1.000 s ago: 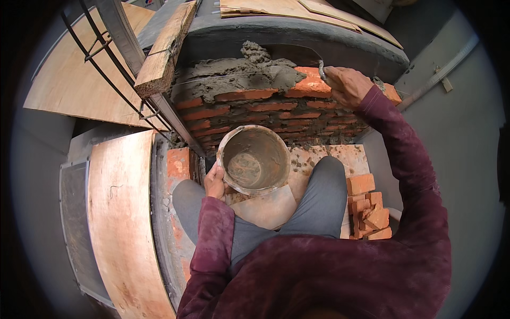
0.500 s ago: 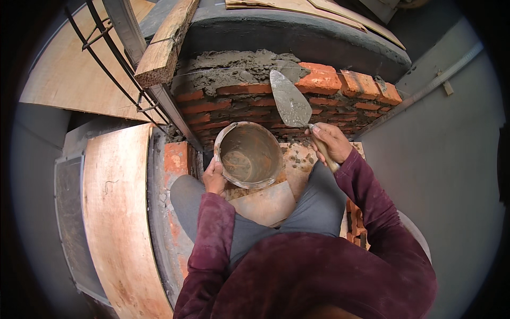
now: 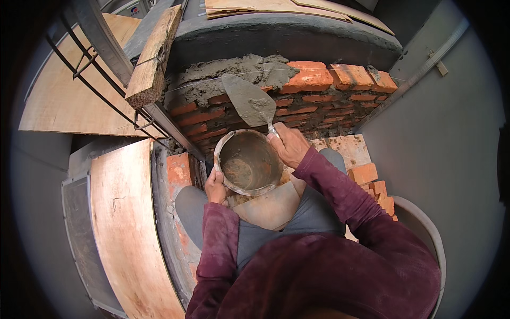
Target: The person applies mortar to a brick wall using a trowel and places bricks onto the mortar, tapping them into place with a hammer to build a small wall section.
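My left hand (image 3: 215, 187) grips the rim of a round bucket (image 3: 219, 159) on its left side. The bucket's inside is coated with wet mortar, with only a little at the bottom. In my right hand (image 3: 290, 147) is the handle of a trowel (image 3: 249, 102), its mortar-smeared blade pointing up and left. That blade is in front of the brick wall (image 3: 305, 112), its tip by the grey mortar bed (image 3: 212, 78) on the top course. To the right of the mortar, several orange bricks (image 3: 309, 76) form the top row. A thin string line runs along them.
A wooden post (image 3: 154, 58) and steel rebar (image 3: 98, 69) stand at the left. Plywood sheets (image 3: 125, 212) lie beyond my left knee. Loose bricks (image 3: 363, 173) are stacked by my right knee, near a large tub (image 3: 425, 226). A grey wall (image 3: 441, 133) closes the right side.
My right hand has moved left with the trowel, and its blade has swung toward the mortar bed. The left hand still holds the bucket. The view has shifted slightly.
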### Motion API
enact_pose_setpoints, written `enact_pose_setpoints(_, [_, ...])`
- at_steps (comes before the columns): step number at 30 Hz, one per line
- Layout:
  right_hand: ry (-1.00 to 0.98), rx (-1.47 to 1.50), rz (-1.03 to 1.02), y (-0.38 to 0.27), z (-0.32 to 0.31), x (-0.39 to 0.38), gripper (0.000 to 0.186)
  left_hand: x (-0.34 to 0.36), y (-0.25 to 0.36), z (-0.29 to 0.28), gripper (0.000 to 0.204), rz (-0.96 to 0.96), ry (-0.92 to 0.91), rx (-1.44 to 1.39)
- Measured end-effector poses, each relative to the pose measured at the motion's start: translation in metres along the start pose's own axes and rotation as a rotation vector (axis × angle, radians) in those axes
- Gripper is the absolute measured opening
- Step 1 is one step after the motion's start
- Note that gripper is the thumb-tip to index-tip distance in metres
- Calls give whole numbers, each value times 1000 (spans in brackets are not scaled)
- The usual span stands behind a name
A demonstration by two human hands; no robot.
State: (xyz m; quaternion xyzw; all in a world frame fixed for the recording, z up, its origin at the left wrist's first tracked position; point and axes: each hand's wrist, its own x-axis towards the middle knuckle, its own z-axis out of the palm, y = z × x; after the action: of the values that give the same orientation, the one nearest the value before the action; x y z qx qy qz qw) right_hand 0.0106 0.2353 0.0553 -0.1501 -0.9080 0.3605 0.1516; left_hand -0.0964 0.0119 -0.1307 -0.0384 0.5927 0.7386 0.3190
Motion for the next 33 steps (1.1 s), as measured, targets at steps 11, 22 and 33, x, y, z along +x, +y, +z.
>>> enact_pose_setpoints(11, [-121,588,365,20,-24,-22,33,4,-7,3,40,9,-21,-127])
enact_pose_setpoints(22, [51,-15,127,32,20,-41,33,10,-7,-1,39,18,-10,48])
enact_pose_setpoints(33, [-529,-308,246,79,42,-108,19,58,-32,8,40,-206,-236,88])
